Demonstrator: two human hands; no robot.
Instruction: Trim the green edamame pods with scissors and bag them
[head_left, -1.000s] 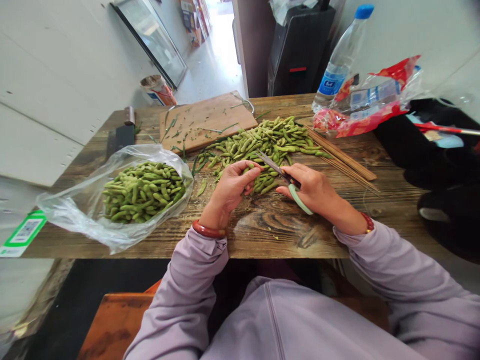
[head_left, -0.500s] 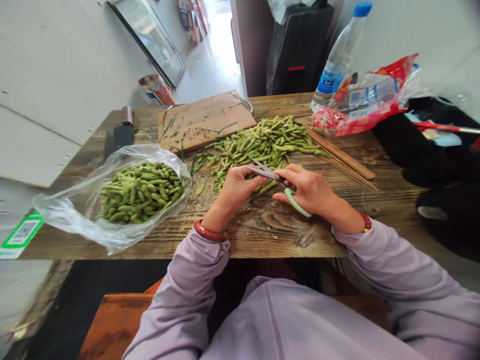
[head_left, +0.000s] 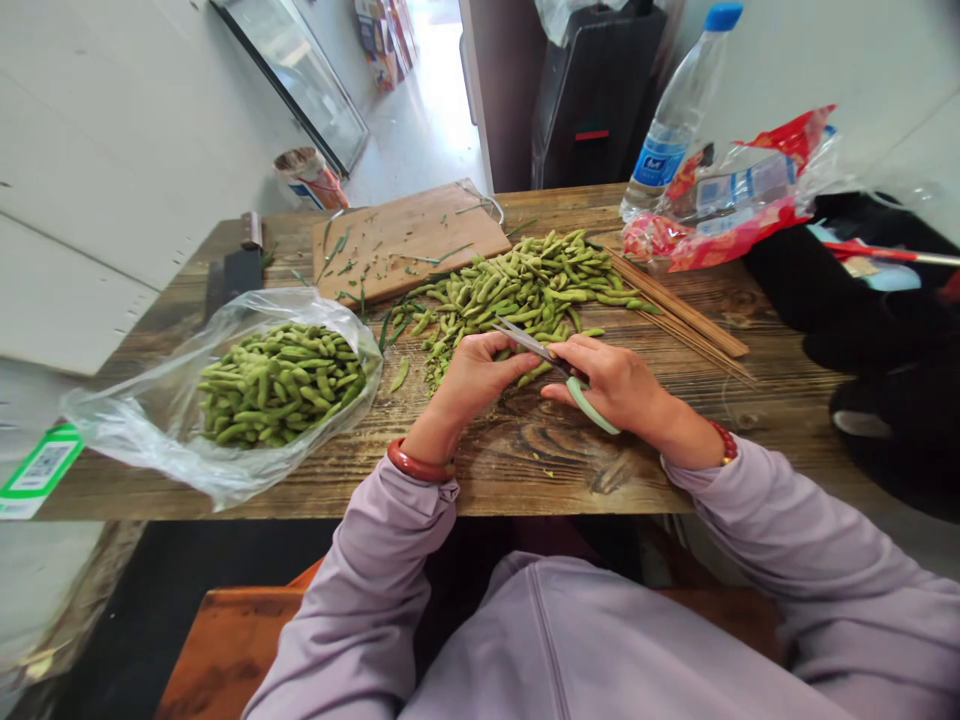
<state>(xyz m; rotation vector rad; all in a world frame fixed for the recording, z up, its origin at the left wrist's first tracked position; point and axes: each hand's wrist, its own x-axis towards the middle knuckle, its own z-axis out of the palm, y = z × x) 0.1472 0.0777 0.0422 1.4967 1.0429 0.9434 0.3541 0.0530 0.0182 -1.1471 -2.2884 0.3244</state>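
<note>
My right hand [head_left: 611, 380] grips a pair of scissors [head_left: 589, 405] with pale green handles, the blades pointing up and left. Beside the blades, my left hand [head_left: 480, 375] is closed in a pinch, thumb against fingers; whatever it holds is hidden. The blades pass right at its fingertips and lie nearly together. Just beyond both hands spreads a loose pile of green edamame pods [head_left: 525, 280] on the wooden table [head_left: 525, 460]. To the left, a clear plastic bag [head_left: 150, 410] lies open with many more pods [head_left: 277, 385] in it.
Behind the pile lies a cutting board [head_left: 412, 235] with green scraps, and a cleaver [head_left: 236, 270] rests left of it. Wooden skewers [head_left: 682, 310] lie at right. Farther right are a water bottle [head_left: 667, 130], red-and-clear packaging [head_left: 727, 215] and a black bag [head_left: 795, 275].
The scissor blades have closed from a wider gap. Both hands stay in almost the same place; the pile and the bag look unchanged.
</note>
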